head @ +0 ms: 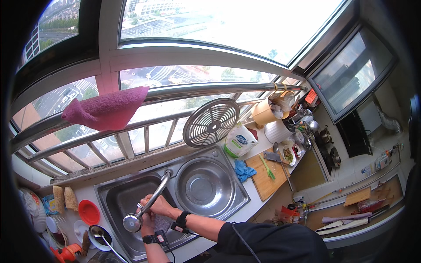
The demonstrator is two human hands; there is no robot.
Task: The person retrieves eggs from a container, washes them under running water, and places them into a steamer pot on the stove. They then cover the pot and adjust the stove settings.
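Note:
My right hand point(161, 206) and my left hand point(149, 219) are close together over the left basin of a stainless steel sink point(115, 194). The curved metal faucet point(158, 193) crosses in front of them and hides some of the fingers. Whether either hand grips anything is unclear. The round faucet head point(132, 223) sits just left of my left hand. Beneath my wrists, a greyish textured cloth point(162, 224) lies in the basin. A dark band with a small device is strapped on each wrist. The round right basin point(205, 187) is beside my right forearm.
Right of the sink are a blue cloth point(244, 171) and a cutting board point(260, 187) bearing green onion point(267, 167) and a cleaver point(275, 157). Left are a red bowl point(88, 212) and a ladle point(102, 234). A pink towel point(107, 107) hangs on the window rail.

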